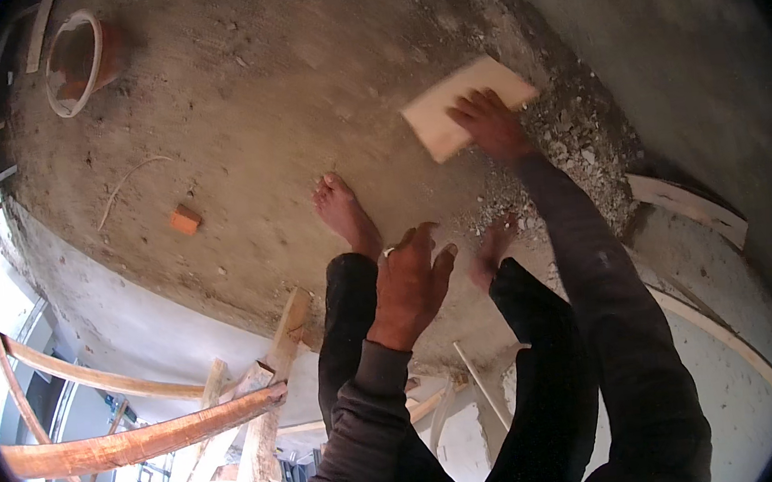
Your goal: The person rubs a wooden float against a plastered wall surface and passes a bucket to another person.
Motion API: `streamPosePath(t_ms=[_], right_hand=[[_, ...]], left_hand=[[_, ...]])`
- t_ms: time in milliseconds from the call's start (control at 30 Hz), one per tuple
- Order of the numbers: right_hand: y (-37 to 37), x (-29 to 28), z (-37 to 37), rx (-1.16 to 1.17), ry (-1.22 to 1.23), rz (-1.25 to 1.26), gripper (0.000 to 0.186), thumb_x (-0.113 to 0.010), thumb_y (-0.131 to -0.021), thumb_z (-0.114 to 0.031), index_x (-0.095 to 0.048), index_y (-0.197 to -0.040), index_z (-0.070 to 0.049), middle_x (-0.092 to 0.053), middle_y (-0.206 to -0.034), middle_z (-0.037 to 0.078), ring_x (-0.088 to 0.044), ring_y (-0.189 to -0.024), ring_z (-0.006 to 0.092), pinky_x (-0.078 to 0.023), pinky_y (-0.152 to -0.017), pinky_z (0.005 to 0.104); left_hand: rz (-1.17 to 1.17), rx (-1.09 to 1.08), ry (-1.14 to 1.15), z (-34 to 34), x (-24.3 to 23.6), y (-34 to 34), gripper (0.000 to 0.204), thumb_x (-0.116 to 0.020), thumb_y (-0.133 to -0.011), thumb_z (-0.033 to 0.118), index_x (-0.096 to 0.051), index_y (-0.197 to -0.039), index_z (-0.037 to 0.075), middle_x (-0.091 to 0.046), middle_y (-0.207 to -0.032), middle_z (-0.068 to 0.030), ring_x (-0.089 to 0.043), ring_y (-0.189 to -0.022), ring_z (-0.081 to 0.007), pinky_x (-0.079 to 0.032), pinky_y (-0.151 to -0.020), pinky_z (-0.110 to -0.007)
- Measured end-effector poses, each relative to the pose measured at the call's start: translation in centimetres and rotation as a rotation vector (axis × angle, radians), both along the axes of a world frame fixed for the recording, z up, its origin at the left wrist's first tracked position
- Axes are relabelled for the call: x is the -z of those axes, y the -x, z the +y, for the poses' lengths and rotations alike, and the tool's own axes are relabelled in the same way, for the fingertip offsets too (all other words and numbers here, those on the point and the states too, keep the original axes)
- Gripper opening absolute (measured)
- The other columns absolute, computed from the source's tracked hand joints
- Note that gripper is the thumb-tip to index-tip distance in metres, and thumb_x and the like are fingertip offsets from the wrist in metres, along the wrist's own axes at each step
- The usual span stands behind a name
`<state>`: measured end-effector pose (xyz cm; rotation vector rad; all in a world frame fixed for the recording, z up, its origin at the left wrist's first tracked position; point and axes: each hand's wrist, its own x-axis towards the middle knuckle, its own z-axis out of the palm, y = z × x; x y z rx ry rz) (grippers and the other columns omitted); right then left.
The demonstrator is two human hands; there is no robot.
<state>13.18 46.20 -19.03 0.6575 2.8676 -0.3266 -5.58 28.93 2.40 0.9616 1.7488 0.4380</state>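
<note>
My right hand (pixel 490 125) reaches out ahead to the right. It grips a pale, flat rectangular board (pixel 462 94), fingers on top; its underside and exact material I cannot make out. The board rests low over the dusty floor, beside a strip of broken rubble (pixel 581 143). My left hand (pixel 411 285) hangs in front of my left knee, fingers loosely bent and apart, holding nothing. A ring shows on one finger. My bare left foot (pixel 344 212) stands on the dirt-covered floor (pixel 248 161); the right foot (pixel 491 254) is partly blurred near loose rubble.
A bucket with a white rim (pixel 97 64) lies far left. An orange brick piece (pixel 185 219) and a thin cord (pixel 125 184) lie on the floor. At the lower left, wooden poles (pixel 145 441) cross beside the floor's edge. A plank (pixel 687 204) leans at right, near the wall (pixel 693 53).
</note>
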Motion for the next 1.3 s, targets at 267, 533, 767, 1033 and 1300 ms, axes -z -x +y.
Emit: streamPosePath(t_ms=[267,533,767,1033,1300], right_hand=[[-8.5,-6.6,0.4,0.029,0.191,-0.575,0.045,-0.053,-0.083,-0.013,-0.048,-0.128,-0.013,-0.053,-0.121,0.009,-0.046,-0.116,0.0287,-0.031,-0.103,0.0463],[10.7,-1.7,10.1,0.131,-0.200,0.013,0.046,-0.048,-0.088,-0.009,-0.041,-0.133,-0.015,-0.045,-0.133,0.009,-0.041,-0.123,0.0281,-0.029,-0.105,0.0466],[3.2,0.3,7.7,0.128,-0.248,-0.167,0.053,-0.057,-0.079,-0.012,-0.043,-0.130,-0.013,-0.047,-0.128,0.010,-0.050,-0.111,0.0292,-0.043,-0.088,0.0446],[-9.5,-9.9,3.6,0.391,-0.011,-0.530,0.041,-0.048,-0.078,0.005,-0.058,-0.115,-0.008,-0.061,-0.110,0.013,-0.059,-0.090,0.0326,-0.052,-0.077,0.0430],[1.2,-11.4,7.3,0.406,0.085,-0.079,0.051,-0.053,-0.072,0.009,-0.055,-0.121,-0.007,-0.056,-0.118,0.016,-0.052,-0.108,0.0368,-0.044,-0.092,0.0448]], left_hand=[[-0.033,-0.023,-0.083,1.2,0.0,1.1,0.029,-0.060,-0.085,0.019,-0.053,-0.105,-0.001,-0.062,-0.089,-0.0215,-0.063,-0.082,-0.0342,-0.049,-0.069,-0.040],[-0.042,-0.025,-0.057,1.9,0.4,2.4,0.030,-0.060,-0.083,0.018,-0.053,-0.105,-0.002,-0.062,-0.089,-0.0219,-0.062,-0.083,-0.0356,-0.048,-0.070,-0.040],[-0.062,-0.028,0.007,2.0,0.4,3.7,0.029,-0.059,-0.083,0.019,-0.053,-0.102,-0.002,-0.062,-0.089,-0.0222,-0.062,-0.082,-0.0363,-0.048,-0.070,-0.041],[-0.097,-0.065,-0.114,2.7,1.6,3.2,0.032,-0.059,-0.082,0.018,-0.051,-0.106,-0.002,-0.060,-0.087,-0.0219,-0.060,-0.081,-0.0386,-0.047,-0.069,-0.045],[-0.009,-0.003,0.018,3.3,2.6,2.7,0.037,-0.060,-0.080,0.019,-0.052,-0.110,-0.001,-0.059,-0.092,-0.0234,-0.058,-0.085,-0.0411,-0.047,-0.073,-0.046]])
